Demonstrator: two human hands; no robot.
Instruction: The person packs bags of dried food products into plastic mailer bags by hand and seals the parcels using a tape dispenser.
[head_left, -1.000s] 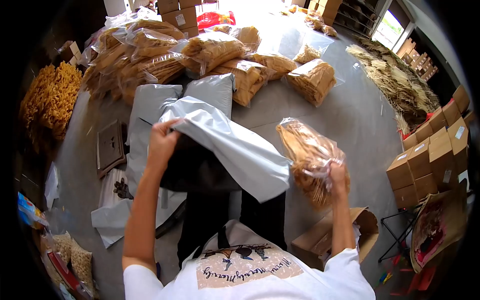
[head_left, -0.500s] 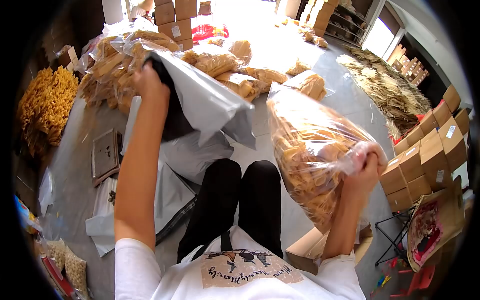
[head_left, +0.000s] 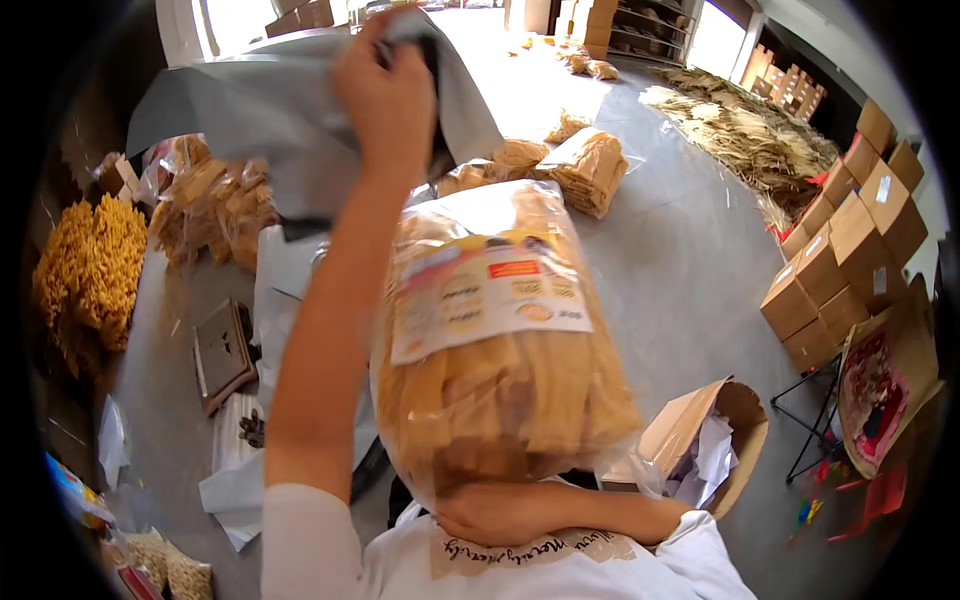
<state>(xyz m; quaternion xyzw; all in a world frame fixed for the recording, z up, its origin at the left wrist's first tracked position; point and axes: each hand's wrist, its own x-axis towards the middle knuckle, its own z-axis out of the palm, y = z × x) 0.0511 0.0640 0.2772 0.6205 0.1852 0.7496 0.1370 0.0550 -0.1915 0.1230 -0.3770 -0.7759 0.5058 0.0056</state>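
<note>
My left hand (head_left: 385,90) is raised in front of me, its fingers closed on a grey plastic mailing bag (head_left: 250,110). The mailing bag hangs spread out to both sides of the hand, with its dark inside partly showing. Close to my chest is a large clear plastic bag of tan dried sheets (head_left: 510,400), standing roughly upright with a printed label (head_left: 490,310) facing me. My right hand (head_left: 490,510) is curled against the lower end of this clear bag and supports it; some fingers are hidden.
More clear bags of tan sheets (head_left: 585,170) lie on the floor ahead. A yellow heap (head_left: 90,280) and a small flat scale-like device (head_left: 222,355) are at left. At right are an open carton with paper (head_left: 700,440), stacked cartons (head_left: 840,260) and a folding chair (head_left: 870,390).
My right hand has brought the clear bag from the right to in front of my chest and turned it label up. My left hand has lifted the grey mailing bag higher and forward.
</note>
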